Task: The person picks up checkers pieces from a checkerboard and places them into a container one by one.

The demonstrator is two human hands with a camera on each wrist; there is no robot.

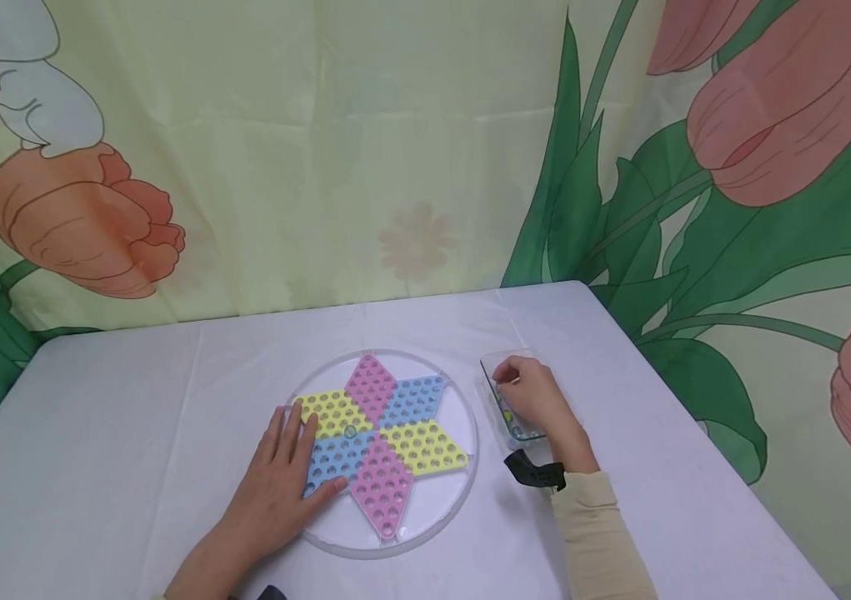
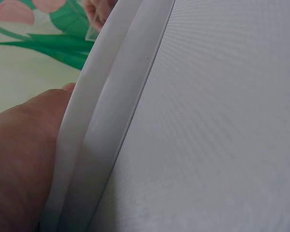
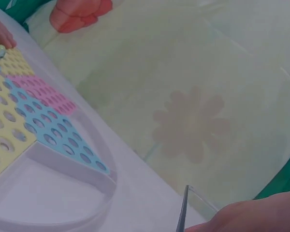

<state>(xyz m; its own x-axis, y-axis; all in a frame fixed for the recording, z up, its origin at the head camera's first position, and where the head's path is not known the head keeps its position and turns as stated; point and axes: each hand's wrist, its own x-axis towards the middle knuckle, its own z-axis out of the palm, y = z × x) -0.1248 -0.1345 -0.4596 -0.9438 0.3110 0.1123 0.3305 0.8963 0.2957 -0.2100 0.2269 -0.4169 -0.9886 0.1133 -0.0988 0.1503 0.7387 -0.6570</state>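
Observation:
A round white Chinese checkers board [image 1: 433, 500] with a pink, blue and yellow six-pointed star of holes lies on the table. My left hand [image 1: 278, 475] rests on its left edge, fingers extended over a yellow and a blue section. One glass marble [image 1: 350, 432] sits near the star's middle, right of those fingers. To the board's right stands a small clear box [image 1: 532, 437] with a dark rim and several marbles [image 1: 508, 414] inside. My right hand [image 1: 533, 392] reaches into this box with bent fingers. Whether its fingertips pinch a marble is hidden.
A white cloth covers the table [image 1: 117, 433], whose far edge meets a hanging curtain [image 1: 267, 167] printed with tulips. The board's raised rim [image 2: 94, 116] fills part of the left wrist view. A black strap [image 1: 533, 471] circles the right wrist.

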